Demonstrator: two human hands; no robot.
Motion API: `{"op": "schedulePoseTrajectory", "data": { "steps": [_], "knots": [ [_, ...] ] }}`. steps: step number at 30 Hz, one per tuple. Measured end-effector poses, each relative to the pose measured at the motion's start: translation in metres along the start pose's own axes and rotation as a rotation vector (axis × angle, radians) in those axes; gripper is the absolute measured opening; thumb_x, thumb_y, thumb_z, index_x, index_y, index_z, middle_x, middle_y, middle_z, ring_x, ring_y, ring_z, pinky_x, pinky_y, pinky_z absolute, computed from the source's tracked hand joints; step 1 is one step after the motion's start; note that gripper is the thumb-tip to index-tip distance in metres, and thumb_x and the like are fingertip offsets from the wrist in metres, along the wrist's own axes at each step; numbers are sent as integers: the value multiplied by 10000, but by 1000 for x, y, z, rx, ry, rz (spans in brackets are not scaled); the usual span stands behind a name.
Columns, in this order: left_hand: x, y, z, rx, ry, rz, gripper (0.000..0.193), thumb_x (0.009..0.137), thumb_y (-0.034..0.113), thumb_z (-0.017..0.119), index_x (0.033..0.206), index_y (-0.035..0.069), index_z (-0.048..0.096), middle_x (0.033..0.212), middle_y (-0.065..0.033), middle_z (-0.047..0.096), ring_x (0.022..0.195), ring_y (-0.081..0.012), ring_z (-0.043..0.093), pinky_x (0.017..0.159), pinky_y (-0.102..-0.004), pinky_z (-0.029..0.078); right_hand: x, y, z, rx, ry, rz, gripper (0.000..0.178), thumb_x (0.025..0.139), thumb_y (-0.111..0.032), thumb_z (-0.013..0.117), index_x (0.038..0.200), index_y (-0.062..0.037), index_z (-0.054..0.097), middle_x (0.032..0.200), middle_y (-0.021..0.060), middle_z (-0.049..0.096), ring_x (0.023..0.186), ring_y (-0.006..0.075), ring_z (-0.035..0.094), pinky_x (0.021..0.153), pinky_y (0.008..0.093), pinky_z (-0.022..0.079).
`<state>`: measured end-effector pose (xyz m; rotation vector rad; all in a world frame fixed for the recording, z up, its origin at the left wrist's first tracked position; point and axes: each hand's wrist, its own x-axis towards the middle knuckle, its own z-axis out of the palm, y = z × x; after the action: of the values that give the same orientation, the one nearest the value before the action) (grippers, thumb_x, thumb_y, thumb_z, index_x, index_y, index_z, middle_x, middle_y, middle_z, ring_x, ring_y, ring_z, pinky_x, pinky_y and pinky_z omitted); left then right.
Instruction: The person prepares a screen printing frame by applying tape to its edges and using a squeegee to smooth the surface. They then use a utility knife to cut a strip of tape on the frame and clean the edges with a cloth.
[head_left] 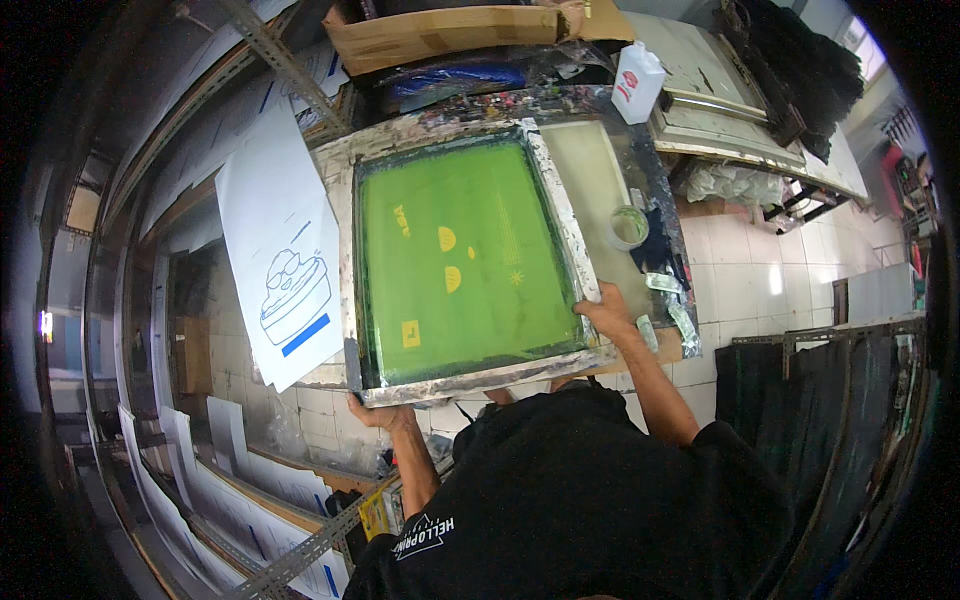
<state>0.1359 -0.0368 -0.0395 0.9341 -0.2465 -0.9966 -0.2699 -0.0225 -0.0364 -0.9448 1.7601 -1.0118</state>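
Gripping a green screen-printing frame (440,300), between a blue-printed paper sheet (270,220) and a round tub (629,229) and white jug (641,80), left hand (378,412) curled round its near left corner, right hand (605,312) closed on its right edge. Hiding much of a paint-spattered worktable (643,155), near slotted-metal racks (283,72) above white floor tiles (735,285).

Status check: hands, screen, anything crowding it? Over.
Left hand gripping lower-left corner, right hand gripping right side. Framed green screen between them, face uncovered. Printed white sheet close on its left.
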Motion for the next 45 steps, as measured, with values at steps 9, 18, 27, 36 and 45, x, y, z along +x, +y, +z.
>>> {"op": "schedulePoseTrajectory", "data": {
  "steps": [9,18,27,36,45],
  "knots": [
    [5,-58,-6,371,392,92,532,861,358,744,1156,-15,506,1148,-161,554,1015,-273,552,829,-417,504,-6,42,-11,-114,145,-58,423,713,-159,682,1092,24,633,904,217,700,814,354,689,751,421,534],
    [33,-74,-14,1144,152,306,511,687,300,892,961,-33,618,862,-132,620,770,-254,564,733,-396,478,-4,38,-5,-635,483,-164,477,716,-320,765,1040,10,652,931,243,657,844,434,645,720,491,519],
    [49,-79,-29,1205,-36,378,468,675,265,888,862,-49,596,868,-149,591,819,-267,543,786,-399,454,3,34,0,-802,563,-111,478,759,-369,750,1079,-24,665,952,220,664,859,414,656,748,493,524],
    [43,-75,-28,1393,10,430,501,730,409,821,981,25,620,966,-134,624,931,-321,574,834,-443,448,68,4,-44,-945,695,-319,353,692,-101,713,1028,-35,627,1166,187,572,1028,365,498,856,493,440],
    [45,-67,-28,1411,-69,494,472,805,414,749,1011,9,622,930,-169,627,877,-338,590,783,-441,462,83,8,-60,-1079,589,-230,338,692,-129,762,1019,-69,704,1145,197,625,1108,400,503,927,496,418]
  ]
}}
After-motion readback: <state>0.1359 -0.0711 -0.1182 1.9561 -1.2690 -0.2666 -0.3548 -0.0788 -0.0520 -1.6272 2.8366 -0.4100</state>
